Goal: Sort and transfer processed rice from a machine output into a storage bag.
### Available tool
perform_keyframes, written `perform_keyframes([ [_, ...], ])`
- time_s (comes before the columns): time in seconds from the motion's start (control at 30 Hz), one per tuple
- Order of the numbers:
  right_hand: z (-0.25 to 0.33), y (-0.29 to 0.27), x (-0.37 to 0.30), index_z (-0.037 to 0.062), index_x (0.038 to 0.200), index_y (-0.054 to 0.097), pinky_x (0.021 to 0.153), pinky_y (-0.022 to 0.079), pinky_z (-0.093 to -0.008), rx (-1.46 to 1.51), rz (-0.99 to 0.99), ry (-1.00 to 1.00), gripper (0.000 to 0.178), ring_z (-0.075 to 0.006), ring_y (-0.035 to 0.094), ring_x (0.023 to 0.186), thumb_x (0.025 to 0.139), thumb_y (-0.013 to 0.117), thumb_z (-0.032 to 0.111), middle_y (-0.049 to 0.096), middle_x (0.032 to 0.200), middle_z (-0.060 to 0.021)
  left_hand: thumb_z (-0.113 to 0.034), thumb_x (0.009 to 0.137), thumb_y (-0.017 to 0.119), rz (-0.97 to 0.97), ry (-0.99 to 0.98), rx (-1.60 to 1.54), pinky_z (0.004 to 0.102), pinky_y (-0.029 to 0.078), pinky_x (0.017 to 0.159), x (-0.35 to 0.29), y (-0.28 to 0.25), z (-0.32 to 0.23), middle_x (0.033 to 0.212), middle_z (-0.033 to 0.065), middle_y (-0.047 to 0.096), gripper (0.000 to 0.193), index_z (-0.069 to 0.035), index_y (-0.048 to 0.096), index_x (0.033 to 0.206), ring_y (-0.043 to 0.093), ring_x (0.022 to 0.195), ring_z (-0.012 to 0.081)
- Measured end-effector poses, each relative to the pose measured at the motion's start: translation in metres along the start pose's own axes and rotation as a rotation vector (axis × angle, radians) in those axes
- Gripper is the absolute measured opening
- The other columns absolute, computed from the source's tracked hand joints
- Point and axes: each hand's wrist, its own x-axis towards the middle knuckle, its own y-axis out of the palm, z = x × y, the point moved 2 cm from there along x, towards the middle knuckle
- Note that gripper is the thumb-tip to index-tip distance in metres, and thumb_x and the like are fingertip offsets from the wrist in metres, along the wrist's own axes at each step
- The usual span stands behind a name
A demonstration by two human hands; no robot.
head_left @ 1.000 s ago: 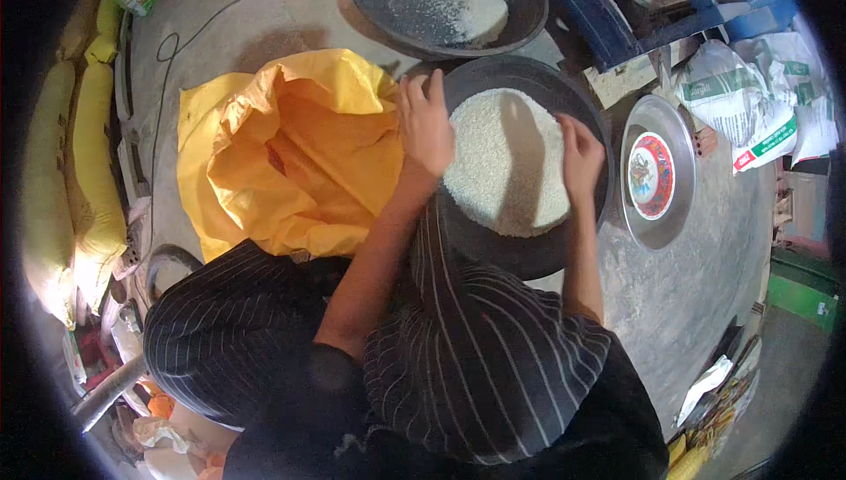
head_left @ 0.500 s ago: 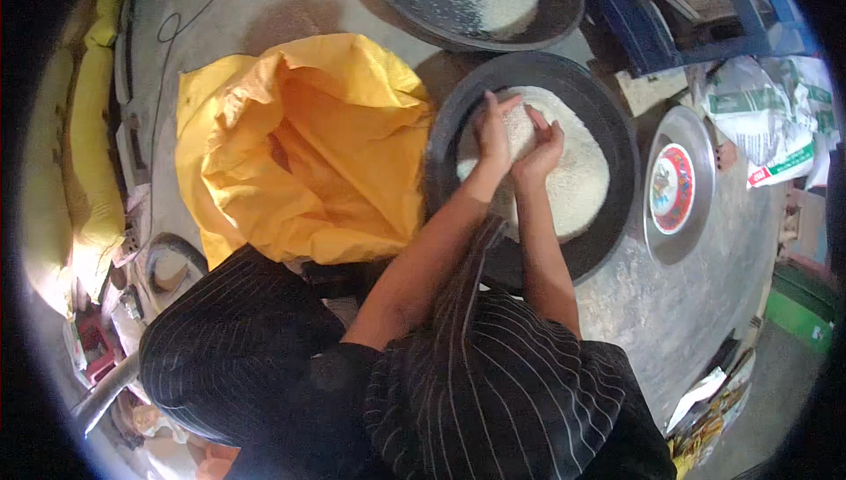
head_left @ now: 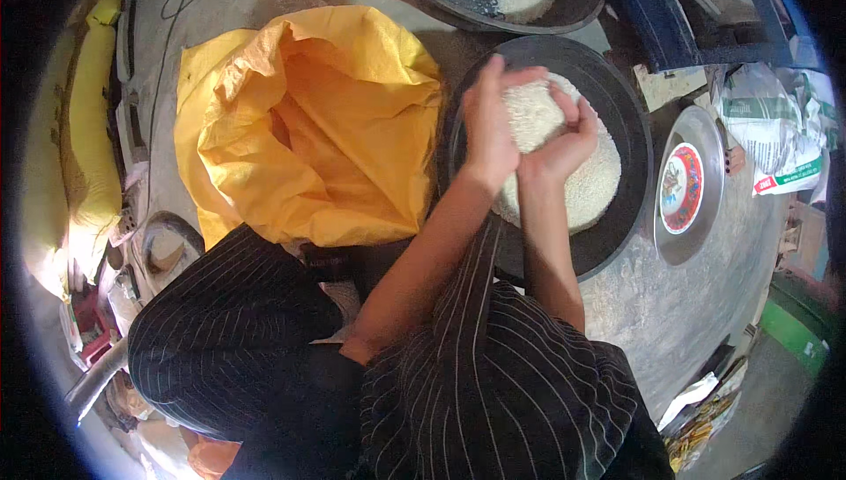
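Observation:
A round black basin (head_left: pixel 636 163) in front of me holds a mound of white grain that looks like rice (head_left: pixel 592 182). Over it, my left hand (head_left: pixel 491 132) and my right hand (head_left: pixel 561 147) meet at the wrists and form a cup. A heap of the rice rests between the palms, fingers curved around its sides. Left of the basin stands a large yellow woven sack (head_left: pixel 352 154), its mouth gaping and its cloth creased.
Beyond the basin sits a second black basin (head_left: pixel 586 8) with more white grain. To the right are a metal tray (head_left: pixel 683 246) bearing a red-rimmed plate (head_left: pixel 682 189), and plastic bags (head_left: pixel 775 127). Filled yellow sacks (head_left: pixel 92 127) line the left. A blue frame (head_left: pixel 749 52) stands far right.
Both cupped hands have risen from the mound toward me and look larger, with a heap of rice now plain between them. The view has shifted slightly.

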Motion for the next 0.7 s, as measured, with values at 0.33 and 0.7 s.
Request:
perform_keyframes([
  [0.33, -0.158, 0.064, -0.054, -0.0027, 0.079, 0.067, 0.076, 0.046, -0.0274, -0.236, 0.473, 0.204, 0.036, -0.0163, 0.060, 0.084, 0.090, 0.045, 0.024, 0.067, 0.083, -0.0137, -0.029, 0.089, 0.042, -0.271, 0.486, -0.211, 0.0369, 0.043, 0.088, 0.008, -0.150, -0.108, 0.103, 0.0151, 0.059, 0.041, 0.006, 0.057, 0.103, 0.056, 0.098, 0.0278],
  [0.7, 0.012, 0.005, 0.043, -0.0096, 0.086, 0.062, 0.083, 0.047, -0.0323, -0.597, 0.346, -0.503, 0.040, -0.0233, 0.063, 0.088, 0.093, 0.037, 0.021, 0.065, 0.094, -0.0176, -0.014, 0.089, 0.045, -0.533, 0.814, 0.713, 0.0341, 0.043, 0.087, 0.004, -0.141, -0.106, 0.103, 0.0152, 0.060, 0.030, 0.007, 0.056, 0.108, 0.057, 0.096, 0.0249],
])
